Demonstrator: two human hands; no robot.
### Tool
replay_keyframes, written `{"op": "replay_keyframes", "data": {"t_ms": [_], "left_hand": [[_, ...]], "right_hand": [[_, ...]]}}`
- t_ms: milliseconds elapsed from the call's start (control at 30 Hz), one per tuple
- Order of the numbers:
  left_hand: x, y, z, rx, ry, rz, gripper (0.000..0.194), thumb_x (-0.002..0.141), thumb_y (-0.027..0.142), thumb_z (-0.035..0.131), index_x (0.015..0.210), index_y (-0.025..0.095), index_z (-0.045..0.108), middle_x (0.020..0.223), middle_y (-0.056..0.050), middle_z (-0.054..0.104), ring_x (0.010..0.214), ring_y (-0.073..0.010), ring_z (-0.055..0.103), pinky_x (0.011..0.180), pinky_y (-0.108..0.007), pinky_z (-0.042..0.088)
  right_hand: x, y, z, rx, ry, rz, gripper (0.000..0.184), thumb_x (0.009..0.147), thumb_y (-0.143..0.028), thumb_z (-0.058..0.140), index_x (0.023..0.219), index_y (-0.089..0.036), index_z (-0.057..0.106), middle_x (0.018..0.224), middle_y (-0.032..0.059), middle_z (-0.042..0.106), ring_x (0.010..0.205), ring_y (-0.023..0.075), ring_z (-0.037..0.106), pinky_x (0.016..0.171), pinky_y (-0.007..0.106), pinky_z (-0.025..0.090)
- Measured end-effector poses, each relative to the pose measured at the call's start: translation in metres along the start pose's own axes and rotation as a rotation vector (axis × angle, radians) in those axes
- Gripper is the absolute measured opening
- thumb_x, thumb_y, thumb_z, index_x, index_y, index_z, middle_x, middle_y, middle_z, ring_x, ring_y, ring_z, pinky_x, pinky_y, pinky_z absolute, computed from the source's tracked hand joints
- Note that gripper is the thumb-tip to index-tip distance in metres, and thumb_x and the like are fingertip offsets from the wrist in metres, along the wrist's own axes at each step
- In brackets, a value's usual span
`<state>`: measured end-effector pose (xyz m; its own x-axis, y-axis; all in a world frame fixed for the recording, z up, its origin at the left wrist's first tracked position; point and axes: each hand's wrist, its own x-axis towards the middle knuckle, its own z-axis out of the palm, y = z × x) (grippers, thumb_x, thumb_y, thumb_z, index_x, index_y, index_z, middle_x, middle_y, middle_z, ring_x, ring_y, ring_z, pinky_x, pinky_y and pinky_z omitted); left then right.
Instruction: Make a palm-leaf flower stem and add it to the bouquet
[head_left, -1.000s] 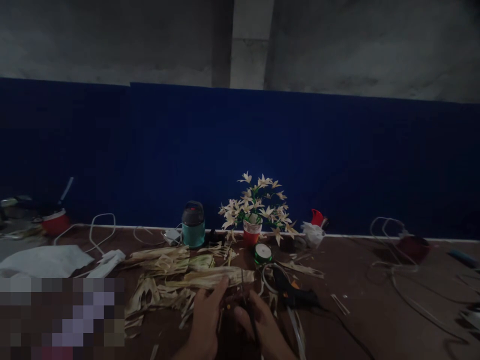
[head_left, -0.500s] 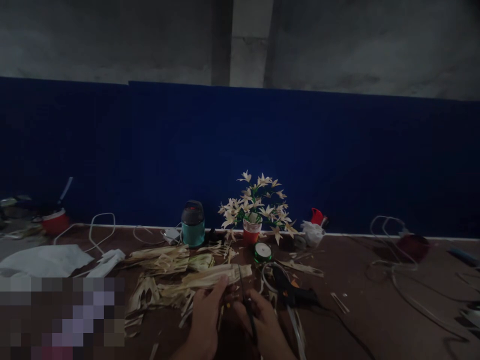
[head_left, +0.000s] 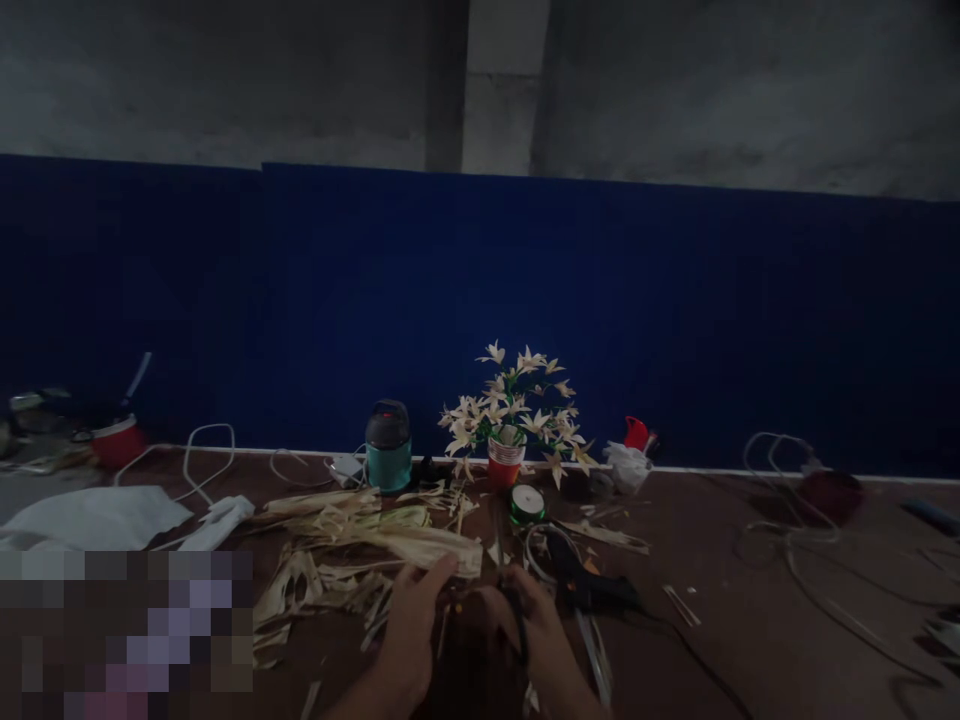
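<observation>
My left hand is closed on the right end of a pale dried corn husk, the thumb lying on top. In my right hand is a pair of scissors, its dark handles around the fingers and its blades pointing away from me. The blades are blurred and stand just right of the husk's cut edge, apart from it. More dried husks lie in a loose pile left of my left hand. A black glue gun rests on the table to the right of my right hand.
Behind my hands stand a red cup with husk flowers, a green-rimmed spool and a teal bottle. A white plastic bag is at the back right. White cables cross the right side; white sheeting lies left.
The scissors have moved from across the husk to just right of it. The husk's right end is now shorter, and a small piece shows near the blades.
</observation>
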<state>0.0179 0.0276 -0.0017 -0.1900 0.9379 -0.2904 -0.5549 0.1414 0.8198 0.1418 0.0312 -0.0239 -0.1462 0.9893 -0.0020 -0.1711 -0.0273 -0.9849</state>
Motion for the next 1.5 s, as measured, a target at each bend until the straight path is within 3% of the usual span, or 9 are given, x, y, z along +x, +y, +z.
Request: {"op": "replay_keyframes", "data": {"t_ms": [167, 267, 400, 733, 900, 1067, 1300, 1500], "left_hand": [[-0.002, -0.002, 0.0, 0.155, -0.234, -0.013, 0.027, 0.058, 0.027, 0.069, 0.079, 0.012, 0.063, 0.069, -0.005, 0.068, 0.062, -0.0181, 0.062, 0.059, -0.026, 0.047], [0.001, -0.007, -0.001, 0.232, -0.307, -0.016, 0.036, 0.055, 0.029, 0.072, 0.086, 0.013, 0.064, 0.077, -0.006, 0.069, 0.074, -0.0199, 0.062, 0.067, -0.026, 0.047], [0.006, -0.012, -0.004, 0.239, -0.398, -0.039, 0.04, 0.057, 0.032, 0.073, 0.09, 0.011, 0.064, 0.082, -0.008, 0.069, 0.078, -0.0214, 0.062, 0.072, -0.029, 0.046], [0.009, -0.01, -0.005, 0.319, -0.395, 0.004, 0.037, 0.06, 0.04, 0.069, 0.083, 0.011, 0.066, 0.074, -0.006, 0.068, 0.068, -0.0176, 0.06, 0.064, -0.025, 0.044], [0.012, -0.011, -0.007, 0.481, -0.287, 0.032, 0.037, 0.055, 0.048, 0.069, 0.057, 0.011, 0.063, 0.045, 0.001, 0.054, 0.04, -0.0078, 0.042, 0.042, -0.019, 0.03], [0.008, -0.005, -0.006, 0.56, -0.321, 0.0, 0.041, 0.05, 0.051, 0.07, 0.057, 0.01, 0.064, 0.043, 0.002, 0.052, 0.039, -0.0072, 0.038, 0.041, -0.02, 0.025], [0.011, -0.01, -0.008, 0.533, -0.242, -0.042, 0.042, 0.051, 0.054, 0.068, 0.051, 0.015, 0.051, 0.034, 0.005, 0.046, 0.032, -0.0044, 0.03, 0.037, -0.019, 0.013], [0.01, -0.009, -0.007, 0.371, -0.382, -0.15, 0.041, 0.056, 0.052, 0.066, 0.051, 0.016, 0.047, 0.031, 0.005, 0.045, 0.028, -0.0028, 0.027, 0.034, -0.018, 0.012]], "right_hand": [[-0.003, -0.015, 0.002, 0.258, 0.018, 0.074, 0.037, 0.057, -0.035, 0.075, 0.083, -0.018, 0.056, 0.061, -0.0024, 0.058, 0.051, 0.0119, 0.054, 0.047, 0.021, 0.042], [-0.001, -0.016, 0.003, 0.268, 0.009, 0.069, 0.043, 0.045, -0.027, 0.081, 0.079, -0.017, 0.056, 0.065, -0.0012, 0.061, 0.057, 0.0161, 0.058, 0.054, 0.025, 0.046], [0.001, -0.014, -0.002, 0.244, 0.086, 0.034, 0.043, 0.041, -0.024, 0.082, 0.075, -0.018, 0.056, 0.062, -0.0027, 0.06, 0.058, 0.016, 0.058, 0.056, 0.025, 0.047], [0.001, -0.021, -0.009, 0.212, 0.125, 0.045, 0.039, 0.044, -0.024, 0.082, 0.073, -0.018, 0.057, 0.058, -0.0054, 0.055, 0.051, 0.0101, 0.05, 0.049, 0.02, 0.04], [0.0, -0.021, -0.01, 0.195, 0.104, 0.061, 0.037, 0.046, -0.026, 0.08, 0.074, -0.019, 0.057, 0.063, -0.004, 0.057, 0.053, 0.012, 0.052, 0.048, 0.02, 0.04], [0.002, -0.02, -0.012, 0.128, 0.049, 0.011, 0.039, 0.046, -0.023, 0.08, 0.078, -0.018, 0.058, 0.067, -0.0024, 0.058, 0.066, 0.0154, 0.055, 0.06, 0.024, 0.044], [0.011, -0.012, -0.02, 0.186, 0.126, 0.01, 0.043, 0.04, -0.023, 0.083, 0.073, -0.018, 0.056, 0.061, -0.0047, 0.055, 0.054, 0.0109, 0.049, 0.05, 0.02, 0.04], [0.006, -0.019, -0.023, 0.258, 0.049, 0.086, 0.043, 0.044, -0.023, 0.082, 0.077, -0.019, 0.054, 0.059, -0.0071, 0.051, 0.049, 0.0076, 0.046, 0.045, 0.016, 0.035]]}}
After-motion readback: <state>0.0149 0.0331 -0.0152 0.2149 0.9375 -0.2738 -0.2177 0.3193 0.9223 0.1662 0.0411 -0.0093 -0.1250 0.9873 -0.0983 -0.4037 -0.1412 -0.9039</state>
